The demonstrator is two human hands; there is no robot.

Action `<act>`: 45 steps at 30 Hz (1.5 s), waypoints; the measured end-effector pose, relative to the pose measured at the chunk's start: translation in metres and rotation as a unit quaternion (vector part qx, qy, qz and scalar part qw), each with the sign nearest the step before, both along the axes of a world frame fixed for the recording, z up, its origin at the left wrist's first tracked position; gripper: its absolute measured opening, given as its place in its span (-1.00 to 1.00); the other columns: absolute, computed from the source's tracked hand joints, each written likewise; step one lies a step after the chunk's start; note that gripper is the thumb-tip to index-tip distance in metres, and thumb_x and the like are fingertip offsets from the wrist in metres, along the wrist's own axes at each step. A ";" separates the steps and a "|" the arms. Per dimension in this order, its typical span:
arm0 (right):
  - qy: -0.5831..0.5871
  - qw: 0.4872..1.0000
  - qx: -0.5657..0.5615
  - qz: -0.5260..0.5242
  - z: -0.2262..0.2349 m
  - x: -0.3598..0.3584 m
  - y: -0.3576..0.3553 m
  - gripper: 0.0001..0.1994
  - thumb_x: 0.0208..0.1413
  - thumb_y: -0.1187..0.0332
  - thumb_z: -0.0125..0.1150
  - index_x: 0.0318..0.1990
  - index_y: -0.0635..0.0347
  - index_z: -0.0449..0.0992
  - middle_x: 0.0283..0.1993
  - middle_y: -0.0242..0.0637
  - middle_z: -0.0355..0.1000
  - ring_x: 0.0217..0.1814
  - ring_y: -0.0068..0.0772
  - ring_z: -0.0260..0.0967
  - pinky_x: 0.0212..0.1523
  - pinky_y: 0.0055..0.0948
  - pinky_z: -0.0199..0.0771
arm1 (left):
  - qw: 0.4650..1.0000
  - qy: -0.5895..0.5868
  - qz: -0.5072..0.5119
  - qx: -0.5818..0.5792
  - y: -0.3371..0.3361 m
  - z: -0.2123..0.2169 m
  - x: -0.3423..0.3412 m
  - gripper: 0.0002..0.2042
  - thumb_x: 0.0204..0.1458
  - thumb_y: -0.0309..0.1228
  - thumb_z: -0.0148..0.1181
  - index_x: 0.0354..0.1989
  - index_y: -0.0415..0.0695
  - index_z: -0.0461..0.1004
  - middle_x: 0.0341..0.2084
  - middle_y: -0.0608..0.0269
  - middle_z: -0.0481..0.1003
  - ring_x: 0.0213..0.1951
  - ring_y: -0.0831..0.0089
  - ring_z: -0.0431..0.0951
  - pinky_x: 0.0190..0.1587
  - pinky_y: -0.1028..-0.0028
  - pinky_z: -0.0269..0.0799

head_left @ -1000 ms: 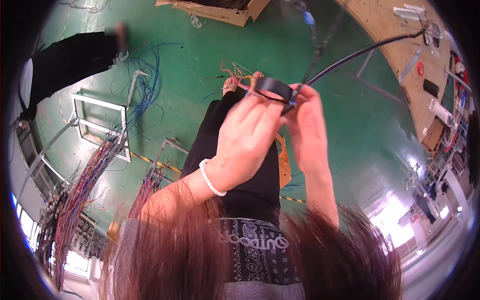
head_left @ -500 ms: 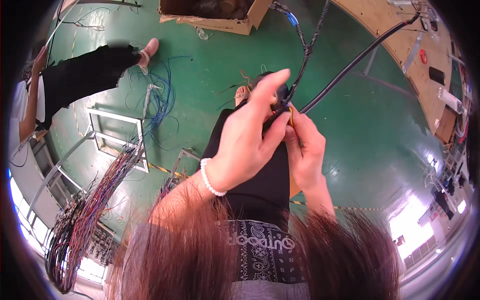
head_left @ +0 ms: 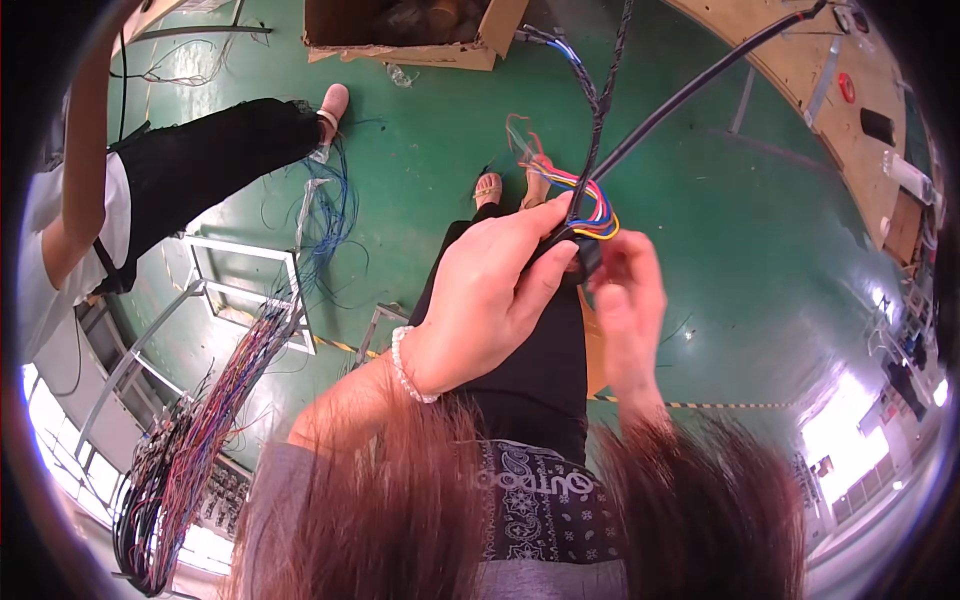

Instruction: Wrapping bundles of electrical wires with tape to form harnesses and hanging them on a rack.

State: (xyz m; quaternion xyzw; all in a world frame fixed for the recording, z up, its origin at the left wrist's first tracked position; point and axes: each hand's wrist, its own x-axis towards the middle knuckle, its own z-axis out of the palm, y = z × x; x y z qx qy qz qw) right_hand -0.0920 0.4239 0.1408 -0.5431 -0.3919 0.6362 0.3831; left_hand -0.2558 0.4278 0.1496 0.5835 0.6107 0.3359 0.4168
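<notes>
My left hand (head_left: 490, 290), with a white beaded bracelet at the wrist, pinches a black-wrapped wire harness (head_left: 597, 125) between thumb and fingers. A loop of red, blue, yellow and white wires (head_left: 605, 212) bulges out just beyond the fingertips and trails to loose ends on the far side. Below the loop hangs a blurred black piece, apparently tape (head_left: 590, 262). Curled beside it, my right hand (head_left: 632, 295) has its fingers closed against the black piece; their tips are partly hidden and smeared. A thick black cable (head_left: 700, 85) runs from the harness toward the far right.
A wooden board (head_left: 780, 60) carrying small items curves along the far right. An open cardboard box (head_left: 400, 52) stands ahead. To the left are a person's leg (head_left: 220, 155), blue wires (head_left: 325, 225), a white metal frame (head_left: 245, 245) and a thick bundle of coloured wires (head_left: 210, 420).
My right hand has moved slightly right and opened a gap from the left. The coloured wire loop has come into view, and the black piece has shifted below it. The person's leg has moved right.
</notes>
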 end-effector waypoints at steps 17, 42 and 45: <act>-0.299 0.863 0.207 0.350 0.062 -0.042 0.100 -0.70 -0.03 0.23 0.34 -0.56 0.29 0.49 -0.67 -0.31 0.18 -0.66 -0.49 0.13 -0.62 -0.48 0.08 | 0.999 0.000 -0.029 -0.030 -0.010 0.006 0.009 -0.74 0.07 -0.33 0.17 -0.20 -0.28 0.42 -0.68 0.03 0.40 -0.63 0.11 0.44 -0.57 0.30 0.31; 0.270 0.954 0.010 0.128 -0.050 -0.030 0.009 -0.57 0.31 0.43 -0.17 0.33 0.24 0.15 0.31 -0.19 0.20 0.37 -0.40 0.09 0.36 -0.37 0.01 | 0.879 -0.306 0.088 -0.354 -0.007 0.019 -0.017 -0.43 0.28 -0.07 -0.13 -0.72 -0.20 0.44 -0.88 0.54 0.12 -0.78 0.75 0.01 -0.68 0.60 -0.14; 0.291 0.924 -0.033 0.247 -0.035 -0.016 0.028 -0.61 0.29 0.43 -0.09 0.25 0.22 0.26 0.24 -0.24 0.25 0.32 -0.41 0.14 0.31 -0.34 0.11 | 0.877 -0.303 0.072 -0.366 -0.002 0.029 -0.010 -0.45 0.28 -0.11 -0.12 -0.71 -0.22 0.43 -0.86 0.48 0.15 -0.75 0.68 0.08 -0.62 0.58 -0.05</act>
